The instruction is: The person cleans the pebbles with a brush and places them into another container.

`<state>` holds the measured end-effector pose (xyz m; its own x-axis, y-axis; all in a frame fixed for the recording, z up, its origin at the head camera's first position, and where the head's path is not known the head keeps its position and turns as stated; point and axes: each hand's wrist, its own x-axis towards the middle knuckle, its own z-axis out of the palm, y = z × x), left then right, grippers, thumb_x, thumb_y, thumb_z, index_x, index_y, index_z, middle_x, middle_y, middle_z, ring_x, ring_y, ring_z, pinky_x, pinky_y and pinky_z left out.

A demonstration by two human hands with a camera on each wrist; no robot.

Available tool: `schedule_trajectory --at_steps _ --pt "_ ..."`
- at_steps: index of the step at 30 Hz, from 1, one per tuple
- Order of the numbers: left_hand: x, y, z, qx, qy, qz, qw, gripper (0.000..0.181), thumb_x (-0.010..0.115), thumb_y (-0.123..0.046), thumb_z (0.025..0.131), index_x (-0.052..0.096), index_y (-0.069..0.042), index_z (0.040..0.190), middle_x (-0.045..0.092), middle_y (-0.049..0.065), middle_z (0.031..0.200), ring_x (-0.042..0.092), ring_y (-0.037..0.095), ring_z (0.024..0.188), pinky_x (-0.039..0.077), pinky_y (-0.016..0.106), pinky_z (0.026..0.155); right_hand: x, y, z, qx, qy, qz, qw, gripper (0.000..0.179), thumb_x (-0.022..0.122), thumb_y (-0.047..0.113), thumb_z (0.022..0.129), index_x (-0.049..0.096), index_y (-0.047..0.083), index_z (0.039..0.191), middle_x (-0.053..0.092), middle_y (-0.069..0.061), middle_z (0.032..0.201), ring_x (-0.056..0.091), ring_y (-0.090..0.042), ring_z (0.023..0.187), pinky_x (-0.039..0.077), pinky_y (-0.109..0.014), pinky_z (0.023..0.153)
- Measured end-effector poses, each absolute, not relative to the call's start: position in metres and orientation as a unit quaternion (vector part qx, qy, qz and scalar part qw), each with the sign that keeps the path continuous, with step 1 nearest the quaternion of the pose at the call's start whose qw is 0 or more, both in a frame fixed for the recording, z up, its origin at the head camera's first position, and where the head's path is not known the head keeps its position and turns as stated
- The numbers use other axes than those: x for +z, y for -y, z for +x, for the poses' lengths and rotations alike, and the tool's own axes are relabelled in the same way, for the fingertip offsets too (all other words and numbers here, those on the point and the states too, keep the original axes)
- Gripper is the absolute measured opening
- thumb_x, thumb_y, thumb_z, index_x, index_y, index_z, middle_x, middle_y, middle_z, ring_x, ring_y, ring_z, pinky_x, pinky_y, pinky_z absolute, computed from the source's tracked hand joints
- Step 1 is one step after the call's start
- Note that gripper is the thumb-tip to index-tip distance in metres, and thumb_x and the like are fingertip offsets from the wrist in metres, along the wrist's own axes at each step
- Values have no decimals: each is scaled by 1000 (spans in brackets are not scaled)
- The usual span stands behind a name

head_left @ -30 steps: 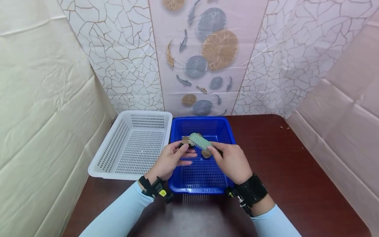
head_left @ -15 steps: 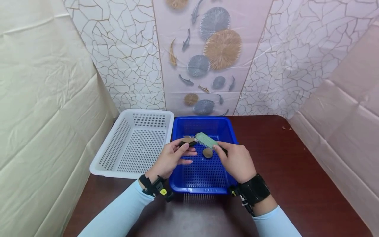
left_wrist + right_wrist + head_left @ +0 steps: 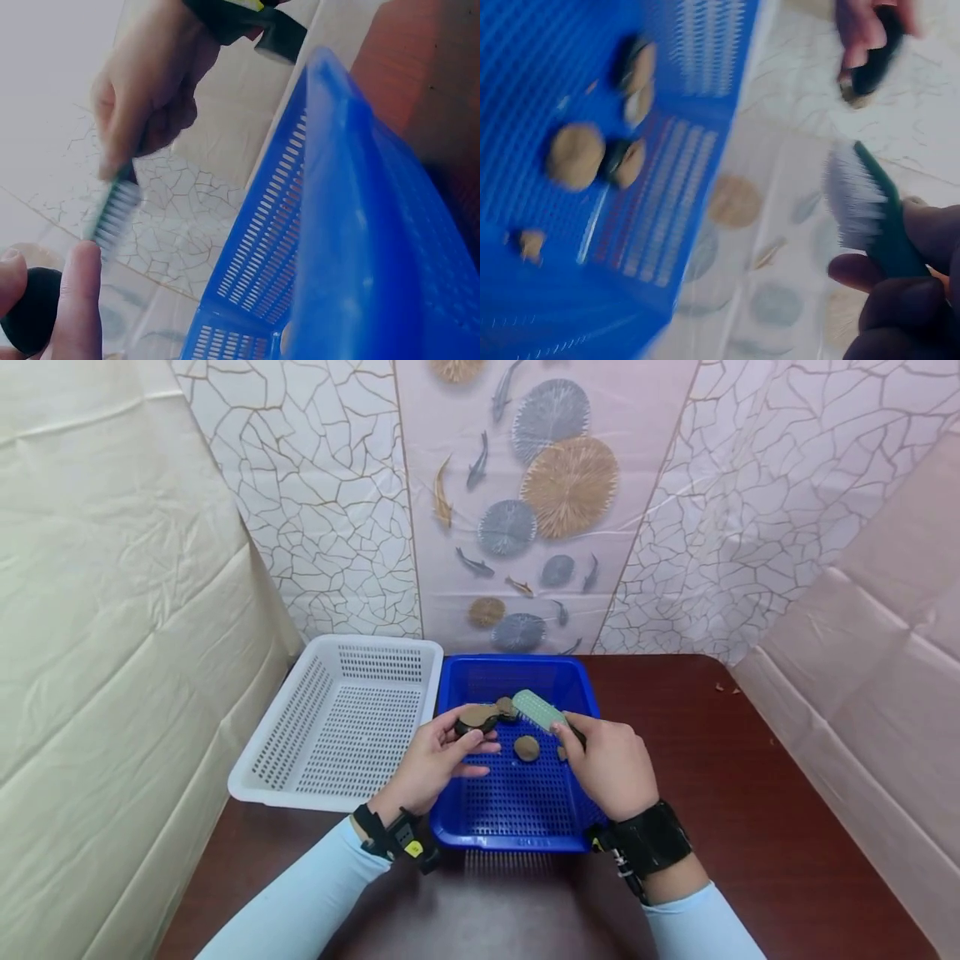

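My left hand (image 3: 423, 764) pinches a dark, smooth stone (image 3: 480, 718) by its edge, above the blue basket (image 3: 517, 814). Brown mud coats the stone's upper face; the left wrist view shows the black side of the stone (image 3: 31, 311). My right hand (image 3: 611, 768) grips a green scrubbing brush (image 3: 536, 708) by its handle. White bristles of the brush (image 3: 855, 195) face the stone across a small gap in the right wrist view. Below the hands, a round muddy stone (image 3: 527, 748) lies on the basket floor, near several other dark, mud-topped stones (image 3: 624, 161).
A white perforated basket (image 3: 360, 727) stands on the left, against the blue one. Small brown crumbs (image 3: 726, 688) lie on the dark red table (image 3: 720, 793) at the far right. A bit of mud (image 3: 531, 244) sits inside the blue basket. Patterned cloth walls enclose the table.
The brush has moved right, from over the stone to apart from it. The held stone now shows more of its muddy face. My left hand stays nearly in place.
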<state>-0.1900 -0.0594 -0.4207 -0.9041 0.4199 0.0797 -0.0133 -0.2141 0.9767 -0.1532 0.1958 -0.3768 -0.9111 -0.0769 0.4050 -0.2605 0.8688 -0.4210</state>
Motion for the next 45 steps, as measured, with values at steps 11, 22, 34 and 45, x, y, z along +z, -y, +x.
schedule_trajectory --at_steps 11,22,34,45 --pt "-417 60 -189 762 -612 161 133 61 60 -3 114 37 -8 170 62 27 150 71 43 127 68 40 89 -378 -201 -158 253 951 89 155 38 71 30 110 78 1 133 80 -8 89 61 -13 60 44 -29 50" --pt "-411 55 -186 757 -616 166 141 60 61 2 112 40 -5 167 59 30 152 72 42 126 66 41 96 -378 -198 -160 253 949 97 161 38 71 29 111 77 0 134 71 -2 74 59 -17 56 49 -33 49" --pt "-412 52 -182 723 -656 176 126 62 64 5 109 45 -11 166 62 25 150 75 35 121 65 45 98 -380 -198 -161 244 953 97 151 39 70 30 111 77 -1 135 79 -10 88 53 -14 54 40 -29 47" --pt "-413 51 -183 725 -657 166 124 61 65 3 109 45 -10 166 65 24 146 74 39 122 67 37 93 -368 -194 -156 237 950 130 156 38 69 30 112 77 0 134 78 -10 90 62 -19 59 53 -38 50"
